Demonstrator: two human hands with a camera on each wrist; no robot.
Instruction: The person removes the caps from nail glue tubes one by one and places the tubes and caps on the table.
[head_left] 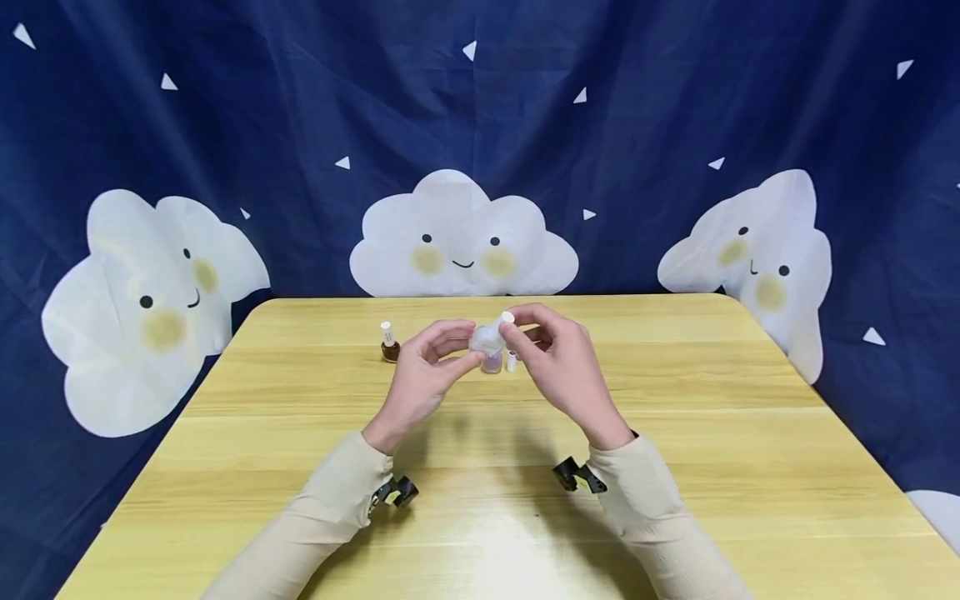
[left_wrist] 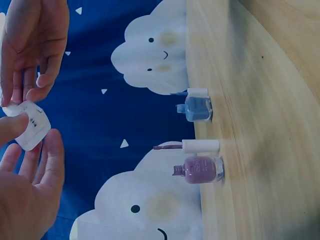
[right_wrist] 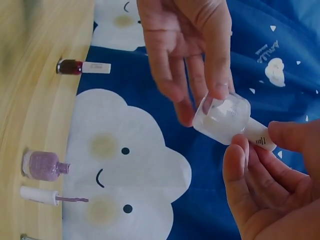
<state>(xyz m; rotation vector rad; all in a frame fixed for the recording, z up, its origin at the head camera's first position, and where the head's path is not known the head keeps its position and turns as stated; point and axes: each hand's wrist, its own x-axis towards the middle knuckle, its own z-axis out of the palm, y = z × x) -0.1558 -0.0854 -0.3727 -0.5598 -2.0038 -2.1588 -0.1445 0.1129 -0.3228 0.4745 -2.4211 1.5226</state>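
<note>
Above the table, my left hand (head_left: 423, 371) holds the glass body of a clear, whitish nail polish bottle (right_wrist: 222, 117) between thumb and fingers. On its white cap (right_wrist: 260, 135), my right hand (head_left: 558, 358) has thumb and fingers pinched. The cap sits on the bottle's neck, and the bottle is tilted. Beyond the hands stands an uncapped purple nail polish bottle (left_wrist: 200, 170), its white cap with brush (left_wrist: 200, 146) upright beside it. Farther right is an uncapped blue nail polish bottle (left_wrist: 199, 108) next to its white cap (left_wrist: 198, 92); my right hand hides it in the head view.
A dark red nail polish bottle (head_left: 390, 352) with its white cap on stands left of my left hand. The wooden table (head_left: 300, 467) ends at a dark blue curtain (head_left: 480, 100) printed with clouds. Small cameras (head_left: 396, 492) are strapped to both wrists.
</note>
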